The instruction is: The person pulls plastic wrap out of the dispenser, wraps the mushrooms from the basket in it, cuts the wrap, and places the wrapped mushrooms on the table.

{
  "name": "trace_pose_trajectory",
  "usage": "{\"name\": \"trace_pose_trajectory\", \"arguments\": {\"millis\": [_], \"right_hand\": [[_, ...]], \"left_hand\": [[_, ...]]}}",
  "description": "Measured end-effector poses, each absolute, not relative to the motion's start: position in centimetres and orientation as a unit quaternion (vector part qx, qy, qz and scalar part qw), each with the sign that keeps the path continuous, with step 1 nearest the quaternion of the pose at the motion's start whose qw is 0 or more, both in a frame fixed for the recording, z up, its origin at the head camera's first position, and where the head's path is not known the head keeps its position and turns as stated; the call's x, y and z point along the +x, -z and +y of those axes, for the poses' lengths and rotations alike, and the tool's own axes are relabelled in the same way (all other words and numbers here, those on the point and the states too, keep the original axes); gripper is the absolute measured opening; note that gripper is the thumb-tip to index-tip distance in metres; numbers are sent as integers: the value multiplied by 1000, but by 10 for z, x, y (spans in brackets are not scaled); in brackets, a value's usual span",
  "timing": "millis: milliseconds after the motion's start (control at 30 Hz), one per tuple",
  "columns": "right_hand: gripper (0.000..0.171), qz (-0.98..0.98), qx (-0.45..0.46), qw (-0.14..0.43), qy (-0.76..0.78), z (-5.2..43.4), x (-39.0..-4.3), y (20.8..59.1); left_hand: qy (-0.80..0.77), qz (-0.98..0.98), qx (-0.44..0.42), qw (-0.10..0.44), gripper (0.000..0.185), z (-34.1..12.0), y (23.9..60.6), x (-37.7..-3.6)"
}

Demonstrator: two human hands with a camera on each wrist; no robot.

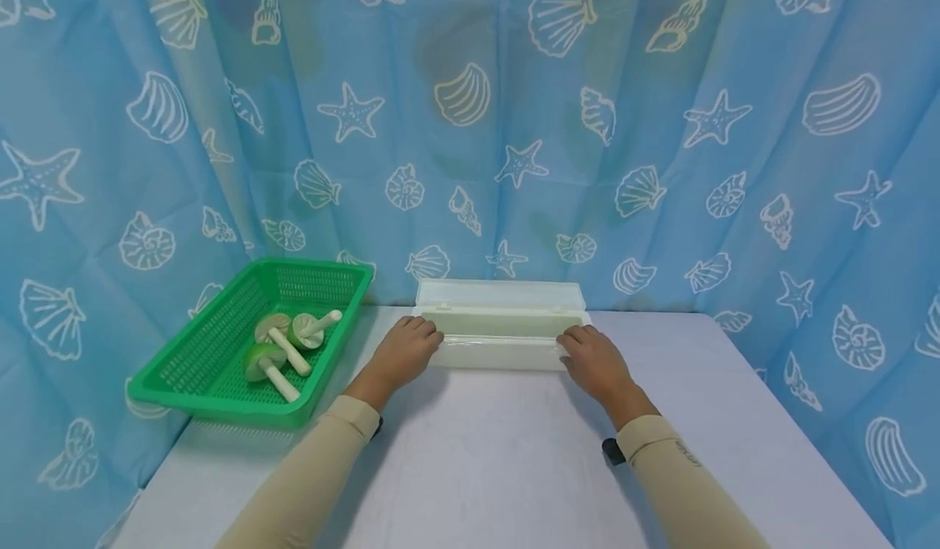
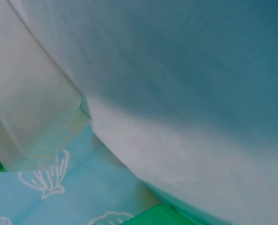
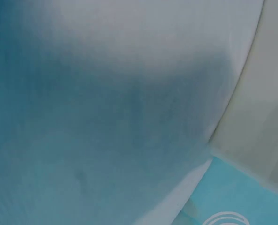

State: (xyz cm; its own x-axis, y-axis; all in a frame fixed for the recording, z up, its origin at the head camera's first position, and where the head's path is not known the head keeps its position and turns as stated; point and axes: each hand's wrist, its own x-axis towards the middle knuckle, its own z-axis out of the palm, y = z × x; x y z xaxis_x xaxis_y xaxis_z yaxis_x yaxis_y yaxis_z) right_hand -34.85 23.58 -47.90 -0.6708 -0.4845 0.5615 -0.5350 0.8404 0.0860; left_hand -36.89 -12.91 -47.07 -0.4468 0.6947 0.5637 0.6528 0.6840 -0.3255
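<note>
Resting my fingers on the two ends of the clear plastic box [image 1: 502, 338], I am steadying it at the centre of the frame, at the far edge of the white table [image 1: 507, 467]. My left hand [image 1: 402, 355] is lying against the box's left end with the fingers loosely bent over the corner; my right hand [image 1: 593, 361] is doing the same at the right end, the fingers draped on the front rim. Whether either hand is truly clamping the box or only touching it, I cannot tell from the head view, and both wrist views are too blurred to settle it.

The box is sitting with its lid [image 1: 502, 294] swung back and standing against the blue shell-print curtain [image 1: 514, 108], so the opening part is looking done. The inside is showing pale and, as far as I can make out, nothing green is lying in it yet.

Further out, at the left of the frame, the green basket [image 1: 220, 369] is sitting tilted at the table's left edge, well apart from the box. Three toy mushrooms [image 1: 286, 345] with green caps and cream stems are lying together in it, untouched. I am judging the work as barely begun: the box is open, and the mushrooms are all waiting in the basket.
</note>
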Motion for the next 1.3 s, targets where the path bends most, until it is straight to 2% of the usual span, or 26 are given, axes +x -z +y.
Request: {"name": "trace_pose_trajectory", "arguments": {"millis": [167, 333, 500, 667, 833, 1133, 1300], "right_hand": [[18, -906, 290, 303, -53, 239, -350, 477], [15, -897, 293, 322, -78, 241, -354, 472], [14, -885, 306, 344, -76, 244, -362, 462], [15, -888, 306, 336, -77, 250, -368, 451], [18, -888, 316, 325, -81, 254, -367, 444], [18, -872, 326, 354, -91, 253, -364, 423], [17, -871, 334, 347, -98, 256, -364, 410]], "left_hand": [[-22, -858, -393, 331, 10, -128, 466, -369], [-27, -854, -391, 342, 10, -129, 458, -373], [-28, -844, -396, 362, 10, -130, 450, -379], [-21, -834, -400, 378, 11, -129, 445, -384], [-28, -833, -402, 378, 11, -129, 440, -385], [-22, -828, -403, 390, 12, -129, 421, -384], [-27, -829, -398, 392, 12, -129, 411, -382]]}}
